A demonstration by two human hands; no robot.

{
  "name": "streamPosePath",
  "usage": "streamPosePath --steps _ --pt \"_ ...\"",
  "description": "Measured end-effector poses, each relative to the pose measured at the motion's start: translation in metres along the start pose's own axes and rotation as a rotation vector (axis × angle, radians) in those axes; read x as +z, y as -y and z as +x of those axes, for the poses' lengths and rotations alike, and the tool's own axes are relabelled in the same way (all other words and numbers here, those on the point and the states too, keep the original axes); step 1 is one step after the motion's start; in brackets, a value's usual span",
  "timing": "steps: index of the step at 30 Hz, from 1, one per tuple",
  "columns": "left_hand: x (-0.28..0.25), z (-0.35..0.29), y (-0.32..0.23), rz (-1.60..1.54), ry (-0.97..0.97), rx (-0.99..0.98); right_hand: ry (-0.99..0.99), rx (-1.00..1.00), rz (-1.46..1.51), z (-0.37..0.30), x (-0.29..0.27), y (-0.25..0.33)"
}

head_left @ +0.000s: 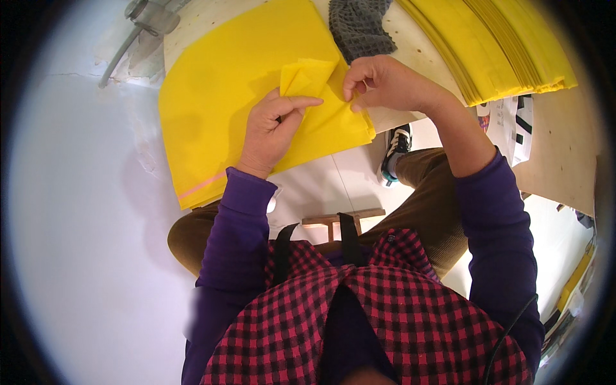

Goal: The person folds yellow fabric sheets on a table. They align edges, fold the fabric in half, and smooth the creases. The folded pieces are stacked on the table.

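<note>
A large stack of thin yellow sheets [212,109] lies on the table in front of me, its near edge reaching past the table's edge over my lap. A corner flap [308,77] of the top sheet is turned up and creased. My left hand [273,128] holds this flap from below, with the index finger stretched across its base. My right hand [388,83] is closed in a pinch at the right edge of the yellow material, thumb and index finger close together. The exact bit between those fingertips is hard to see. A pinkish stripe [202,185] runs along the stack's near left corner.
A dark grey textured cloth [360,29] lies behind my right hand. More yellow sheets [487,45] are piled in folded stacks at the right of the wooden table [558,141]. A white wall [83,192] stands at the left, with a pipe fitting [153,16] at the far left.
</note>
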State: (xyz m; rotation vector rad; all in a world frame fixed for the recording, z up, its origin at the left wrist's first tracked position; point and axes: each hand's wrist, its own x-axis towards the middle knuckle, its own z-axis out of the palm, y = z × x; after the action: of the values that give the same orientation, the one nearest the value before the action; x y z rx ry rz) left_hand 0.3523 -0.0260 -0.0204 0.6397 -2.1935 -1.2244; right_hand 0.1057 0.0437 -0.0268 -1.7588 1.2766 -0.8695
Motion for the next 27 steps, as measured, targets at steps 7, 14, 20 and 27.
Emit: streamPosePath --steps 7,14,20,27 --pt "-0.001 0.001 -0.005 0.034 0.024 0.001 0.008 0.071 -0.020 0.002 -0.001 0.005" --pt "-0.002 0.002 -0.009 0.070 0.062 0.036 0.033 0.060 -0.119 0.006 -0.007 0.021" --pt "-0.002 0.004 -0.009 0.086 0.078 0.068 0.024 0.028 -0.147 0.012 -0.010 0.032" --pt "-0.004 0.003 -0.010 0.043 0.085 0.052 0.012 0.022 -0.142 0.015 -0.010 0.032"
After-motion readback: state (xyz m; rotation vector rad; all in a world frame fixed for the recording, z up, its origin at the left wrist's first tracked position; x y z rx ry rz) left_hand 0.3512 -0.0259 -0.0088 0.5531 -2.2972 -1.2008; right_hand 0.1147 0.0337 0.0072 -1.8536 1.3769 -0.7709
